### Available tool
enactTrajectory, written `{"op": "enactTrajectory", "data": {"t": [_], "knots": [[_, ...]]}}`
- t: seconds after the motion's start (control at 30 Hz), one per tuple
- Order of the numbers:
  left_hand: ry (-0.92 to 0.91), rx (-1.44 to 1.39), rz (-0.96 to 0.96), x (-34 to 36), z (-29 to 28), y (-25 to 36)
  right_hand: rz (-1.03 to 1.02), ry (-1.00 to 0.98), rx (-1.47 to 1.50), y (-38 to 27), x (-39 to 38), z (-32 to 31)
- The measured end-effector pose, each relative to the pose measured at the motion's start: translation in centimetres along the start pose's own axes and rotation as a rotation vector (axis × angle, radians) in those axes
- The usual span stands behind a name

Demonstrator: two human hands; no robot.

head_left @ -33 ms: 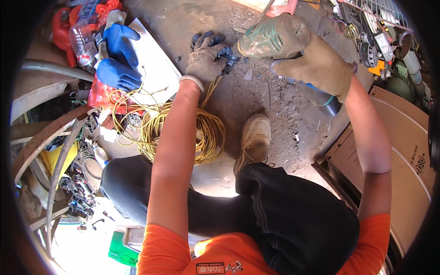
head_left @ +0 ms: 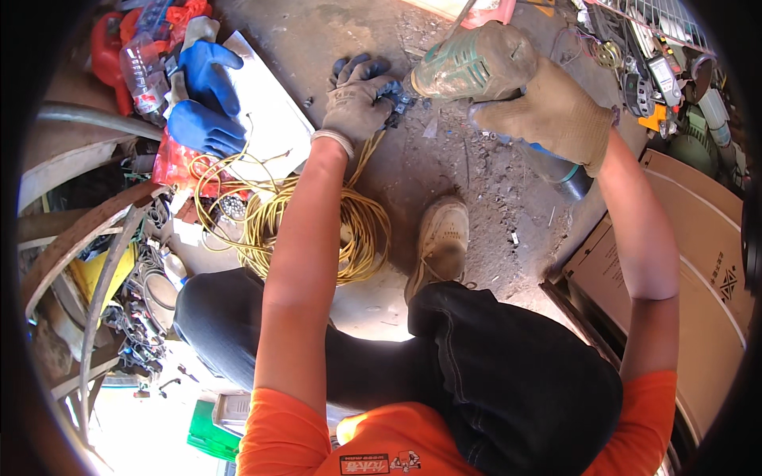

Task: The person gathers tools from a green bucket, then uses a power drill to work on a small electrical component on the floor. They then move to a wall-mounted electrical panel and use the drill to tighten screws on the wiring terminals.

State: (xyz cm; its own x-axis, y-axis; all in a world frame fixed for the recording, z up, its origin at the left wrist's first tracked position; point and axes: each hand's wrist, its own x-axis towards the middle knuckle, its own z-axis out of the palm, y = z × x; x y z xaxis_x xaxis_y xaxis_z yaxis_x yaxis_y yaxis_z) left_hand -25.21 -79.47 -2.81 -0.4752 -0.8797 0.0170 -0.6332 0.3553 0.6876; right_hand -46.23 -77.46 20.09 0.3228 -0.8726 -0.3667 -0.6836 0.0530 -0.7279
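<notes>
My right hand (head_left: 548, 119), in a tan and blue work glove, is wrapped round the grip of a dusty green cordless drill (head_left: 464, 67). The drill lies on its side, its nose pointing left, and its dark base (head_left: 575, 184) shows below my wrist. Just left of the nose, my left hand (head_left: 357, 99) in a grey glove with dark blue fingertips is down near the floor. Its fingers are curled and its thumb side meets a small dark piece (head_left: 403, 101) at the drill's tip. What that piece is, I cannot make out.
A coil of yellow cable (head_left: 365, 238) lies under my left forearm. Blue gloves (head_left: 208, 131) rest on a white panel (head_left: 274, 103) at the left, beside a plastic bottle (head_left: 143, 75). Cardboard boxes (head_left: 690, 262) stand at the right. My shoe (head_left: 444, 230) is on the dirty floor.
</notes>
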Motion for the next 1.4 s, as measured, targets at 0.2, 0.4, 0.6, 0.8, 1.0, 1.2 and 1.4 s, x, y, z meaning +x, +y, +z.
{"op": "enactTrajectory", "data": {"t": [0.2, 0.4, 0.6, 0.8, 1.0, 1.2, 1.4], "knots": [[-0.014, 0.014, -0.068, -0.1, 0.0, 0.5, 0.02, -0.032, -0.067, -0.2, 0.5, 0.4], [0.0, 0.006, -0.044, -0.2, 0.1, -0.3, 0.296, -0.178, -0.248, -3.1, 0.9, -0.1], [0.017, 0.022, -0.053, -0.2, 0.2, 0.2, 0.291, -0.185, -0.26, -2.7, 1.2, -0.3], [0.046, 0.001, -0.028, -0.3, 0.2, -0.1, 0.313, -0.186, -0.161, -3.1, 1.4, -0.1], [0.062, 0.048, -0.006, -0.2, 0.2, 0.5, 0.233, -0.211, -0.146, -2.0, 1.8, -0.4], [0.044, 0.051, -0.012, -0.4, -0.4, 0.5, 0.229, -0.212, -0.215, -2.0, 2.2, -0.3], [0.041, 0.07, -0.011, -0.4, -0.7, 1.1, 0.3, -0.228, -0.2, -3.0, 2.3, -0.2]]}}
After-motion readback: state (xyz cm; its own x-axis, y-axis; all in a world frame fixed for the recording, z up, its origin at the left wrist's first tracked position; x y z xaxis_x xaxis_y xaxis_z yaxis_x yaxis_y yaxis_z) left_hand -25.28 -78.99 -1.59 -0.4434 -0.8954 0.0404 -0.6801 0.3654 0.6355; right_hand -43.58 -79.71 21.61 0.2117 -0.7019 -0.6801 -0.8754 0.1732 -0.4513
